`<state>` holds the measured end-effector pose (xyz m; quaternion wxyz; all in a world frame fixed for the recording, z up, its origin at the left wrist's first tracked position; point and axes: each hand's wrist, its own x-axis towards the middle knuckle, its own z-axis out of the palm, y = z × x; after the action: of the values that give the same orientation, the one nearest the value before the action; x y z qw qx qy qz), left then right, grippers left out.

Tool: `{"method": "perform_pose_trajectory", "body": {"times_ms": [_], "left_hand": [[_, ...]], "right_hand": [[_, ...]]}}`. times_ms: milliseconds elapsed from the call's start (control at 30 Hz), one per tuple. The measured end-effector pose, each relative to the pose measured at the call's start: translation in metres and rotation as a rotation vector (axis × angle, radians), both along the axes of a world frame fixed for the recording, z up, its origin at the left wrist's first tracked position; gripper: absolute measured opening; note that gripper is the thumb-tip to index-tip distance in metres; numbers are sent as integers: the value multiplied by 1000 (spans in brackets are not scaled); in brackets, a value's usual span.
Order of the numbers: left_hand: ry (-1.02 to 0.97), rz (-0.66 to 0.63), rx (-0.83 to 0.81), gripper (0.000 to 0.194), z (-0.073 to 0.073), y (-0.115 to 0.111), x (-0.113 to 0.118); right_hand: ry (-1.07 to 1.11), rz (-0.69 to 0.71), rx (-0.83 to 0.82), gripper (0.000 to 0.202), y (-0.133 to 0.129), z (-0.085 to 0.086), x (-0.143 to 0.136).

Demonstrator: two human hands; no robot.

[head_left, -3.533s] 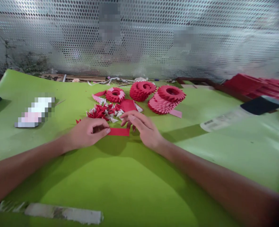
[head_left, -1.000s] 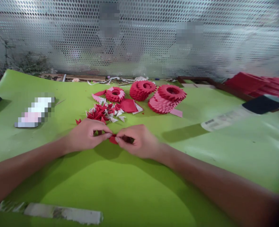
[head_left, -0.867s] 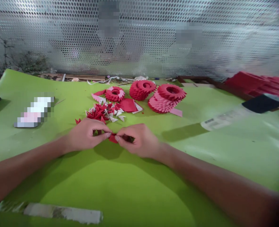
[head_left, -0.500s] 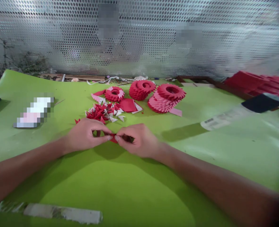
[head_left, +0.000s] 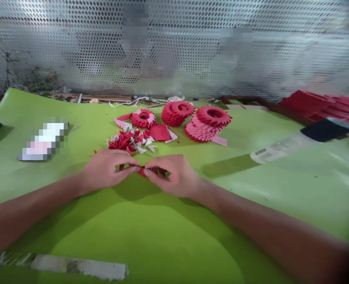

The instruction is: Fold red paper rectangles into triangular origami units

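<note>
Between my two hands is a small piece of red paper, mostly covered by fingertips. My left hand pinches its left side with thumb and forefinger. From the other side, my right hand pinches it the same way, the fingertips nearly meeting. Just beyond my left hand lies a heap of folded red and white paper triangles. A stack of red paper squares rests beside that heap. Farther back stand a small red and pink paper ring, a red ring stack and a taller red and pink one.
A phone with a blurred screen lies at the left. At the right is a clear bottle with a dark cap, and red paper stacks sit behind it. A taped strip lies at the near edge. A perforated metal panel closes off the back.
Both hands stay in nearly the same place, still pinching the red paper. Their fingers have shifted only slightly.
</note>
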<state>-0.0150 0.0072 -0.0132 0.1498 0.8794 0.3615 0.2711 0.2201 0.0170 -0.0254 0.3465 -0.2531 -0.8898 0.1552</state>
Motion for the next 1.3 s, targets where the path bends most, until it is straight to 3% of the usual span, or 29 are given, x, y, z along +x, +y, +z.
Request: {"method": "perform_pose_trajectory", "body": {"times_ms": [133,267,1300], "left_hand": [[-75,52,114,26,1,-2,0],[-96,50,150,26,1,-5,2],[-115,-48,111,16,-4,-1,3]], "right_hand": [[82,-41,3,20,1,1,-1],[75,-3,104,8,2,3,-3],[81,-12,188,7,2,1,-3]]}}
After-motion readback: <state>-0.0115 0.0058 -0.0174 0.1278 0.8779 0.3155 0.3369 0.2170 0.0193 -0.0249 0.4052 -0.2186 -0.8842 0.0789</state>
